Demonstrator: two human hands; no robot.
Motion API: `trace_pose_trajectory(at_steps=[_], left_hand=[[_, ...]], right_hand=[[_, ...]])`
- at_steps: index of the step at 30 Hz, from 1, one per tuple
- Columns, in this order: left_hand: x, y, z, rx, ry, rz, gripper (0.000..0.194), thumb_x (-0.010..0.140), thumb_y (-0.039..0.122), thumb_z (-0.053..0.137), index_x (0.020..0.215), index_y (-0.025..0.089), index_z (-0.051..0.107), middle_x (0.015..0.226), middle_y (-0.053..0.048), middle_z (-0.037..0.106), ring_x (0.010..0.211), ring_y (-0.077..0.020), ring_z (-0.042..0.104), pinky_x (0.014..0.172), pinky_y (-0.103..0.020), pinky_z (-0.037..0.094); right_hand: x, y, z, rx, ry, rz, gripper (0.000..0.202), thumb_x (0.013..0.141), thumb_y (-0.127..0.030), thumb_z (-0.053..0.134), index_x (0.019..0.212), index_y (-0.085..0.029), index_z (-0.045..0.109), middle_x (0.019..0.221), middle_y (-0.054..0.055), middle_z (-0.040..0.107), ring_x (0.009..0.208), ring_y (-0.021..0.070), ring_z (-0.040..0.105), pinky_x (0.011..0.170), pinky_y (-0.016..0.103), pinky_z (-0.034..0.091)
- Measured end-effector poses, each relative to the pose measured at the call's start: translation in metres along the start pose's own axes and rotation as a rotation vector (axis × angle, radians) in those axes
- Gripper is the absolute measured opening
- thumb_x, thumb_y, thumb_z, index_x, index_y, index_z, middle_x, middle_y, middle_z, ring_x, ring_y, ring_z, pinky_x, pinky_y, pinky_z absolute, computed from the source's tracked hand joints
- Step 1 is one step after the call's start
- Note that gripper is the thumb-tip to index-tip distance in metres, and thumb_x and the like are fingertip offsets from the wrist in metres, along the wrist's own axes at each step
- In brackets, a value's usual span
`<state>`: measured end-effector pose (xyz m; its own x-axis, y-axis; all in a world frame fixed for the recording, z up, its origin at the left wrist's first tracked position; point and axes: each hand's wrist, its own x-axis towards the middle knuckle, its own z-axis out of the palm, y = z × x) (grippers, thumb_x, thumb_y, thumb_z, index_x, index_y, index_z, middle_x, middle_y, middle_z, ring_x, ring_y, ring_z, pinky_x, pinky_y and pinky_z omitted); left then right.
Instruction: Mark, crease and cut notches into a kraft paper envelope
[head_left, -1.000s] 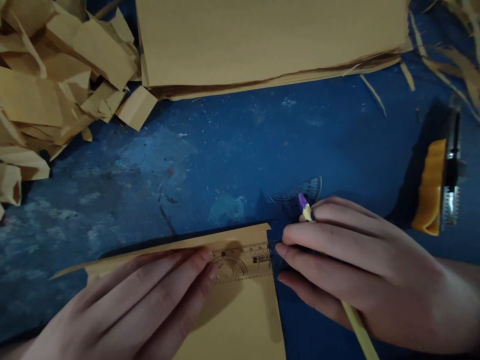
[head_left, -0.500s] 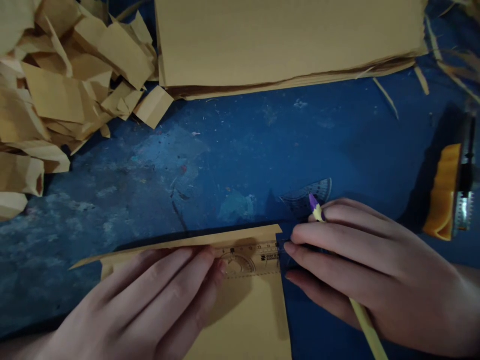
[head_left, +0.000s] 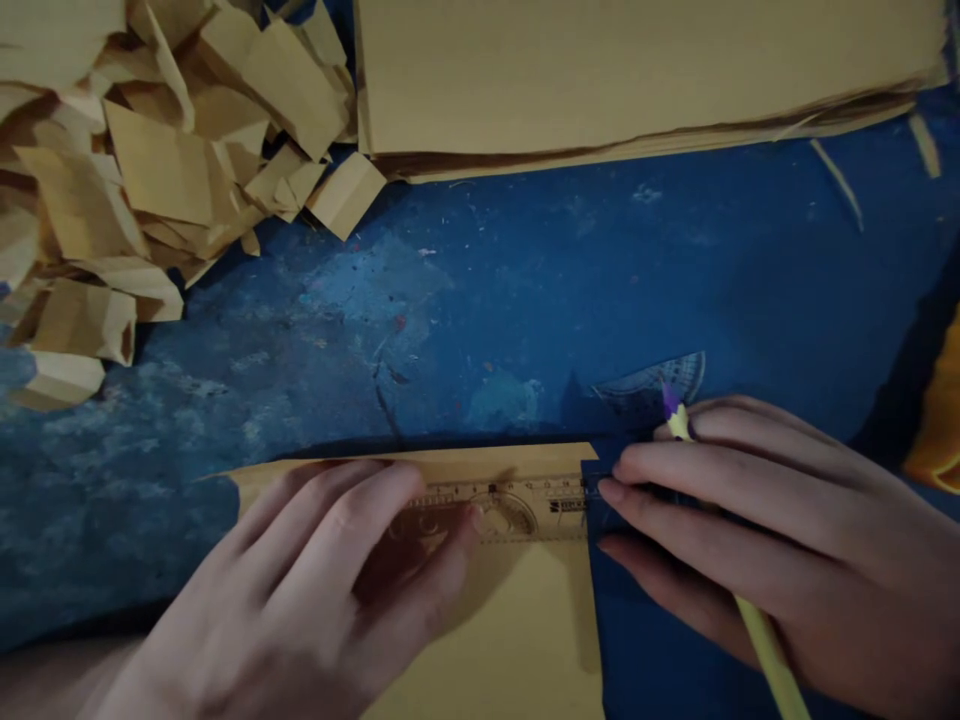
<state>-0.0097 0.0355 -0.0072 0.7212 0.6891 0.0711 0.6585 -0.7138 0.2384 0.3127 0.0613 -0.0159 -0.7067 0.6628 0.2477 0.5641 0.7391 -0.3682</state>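
Observation:
A sheet of brown paper [head_left: 525,620] lies at the lower middle, its upper edge folded into a narrow raised flap [head_left: 517,456]. Across the paper, just below the flap, is a clear plastic ruler [head_left: 559,505] with a protractor cut-out. My left hand [head_left: 322,570] arches over the ruler's left part, thumb apart from the fingers; the thumb tip is at the ruler and the other fingertips are by the flap. My right hand [head_left: 772,530] holds a yellow pencil [head_left: 769,650] with a purple point, while its fingertips are at the ruler's right end.
A clear protractor [head_left: 652,385] lies behind the pencil point. Cut brown paper pieces [head_left: 165,160] are heaped at the upper left. A stack of brown paper [head_left: 637,80] stands at the back. An orange object [head_left: 937,410] is cut off at the right edge of the blue tabletop [head_left: 510,270].
My left fingers have spread away from the thumb, uncovering more of the ruler. The view has shifted, so things sit further right. The right hand keeps its hold on the pencil.

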Motion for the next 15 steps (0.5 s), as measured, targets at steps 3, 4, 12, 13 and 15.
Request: trace_pose_trajectory(at_steps=[3, 4, 12, 13, 15], left_hand=[[0.000, -0.001, 0.000, 0.085, 0.041, 0.044, 0.044, 0.105, 0.021, 0.050, 0.143, 0.034, 0.067, 0.124, -0.001, 0.075, 0.116, -0.0215, 0.074, 0.115, -0.043, 0.057], [0.001, -0.001, 0.000, 0.067, 0.039, 0.074, 0.044, 0.105, 0.021, 0.049, 0.143, 0.033, 0.067, 0.126, 0.000, 0.074, 0.119, -0.0200, 0.071, 0.122, -0.042, 0.051], [0.007, -0.009, 0.001, -0.040, 0.014, 0.131, 0.049, 0.103, 0.019, 0.043, 0.145, 0.027, 0.067, 0.142, 0.008, 0.070, 0.152, -0.0170, 0.046, 0.137, -0.031, 0.022], [0.006, -0.010, 0.002, -0.038, 0.005, 0.134, 0.050, 0.103, 0.018, 0.042, 0.147, 0.027, 0.065, 0.145, 0.009, 0.069, 0.155, -0.0173, 0.042, 0.137, -0.031, 0.021], [0.002, -0.011, 0.003, -0.036, 0.005, 0.142, 0.052, 0.104, 0.021, 0.041, 0.150, 0.026, 0.062, 0.153, 0.008, 0.064, 0.157, -0.0181, 0.041, 0.137, -0.032, 0.022]], right_hand=[[-0.001, 0.000, 0.000, -0.043, 0.055, -0.001, 0.008, 0.096, -0.025, 0.074, 0.095, -0.017, 0.073, 0.103, 0.009, 0.076, 0.096, 0.0292, 0.068, 0.092, 0.052, 0.057], [-0.001, -0.001, -0.001, -0.061, 0.068, 0.008, 0.011, 0.095, -0.027, 0.076, 0.092, -0.018, 0.072, 0.102, 0.009, 0.075, 0.096, 0.0298, 0.068, 0.092, 0.052, 0.057], [-0.006, -0.003, -0.002, -0.061, -0.060, -0.094, 0.027, 0.095, -0.014, 0.070, 0.122, -0.018, 0.074, 0.119, 0.005, 0.072, 0.099, 0.0253, 0.060, 0.094, 0.050, 0.059], [-0.005, -0.003, -0.002, -0.058, -0.058, -0.092, 0.027, 0.095, -0.013, 0.070, 0.121, -0.018, 0.074, 0.119, 0.006, 0.071, 0.098, 0.0251, 0.060, 0.092, 0.049, 0.059], [-0.004, -0.002, -0.001, -0.056, -0.033, -0.069, 0.016, 0.095, -0.014, 0.072, 0.111, -0.018, 0.075, 0.117, 0.006, 0.072, 0.097, 0.0249, 0.060, 0.086, 0.047, 0.058]])
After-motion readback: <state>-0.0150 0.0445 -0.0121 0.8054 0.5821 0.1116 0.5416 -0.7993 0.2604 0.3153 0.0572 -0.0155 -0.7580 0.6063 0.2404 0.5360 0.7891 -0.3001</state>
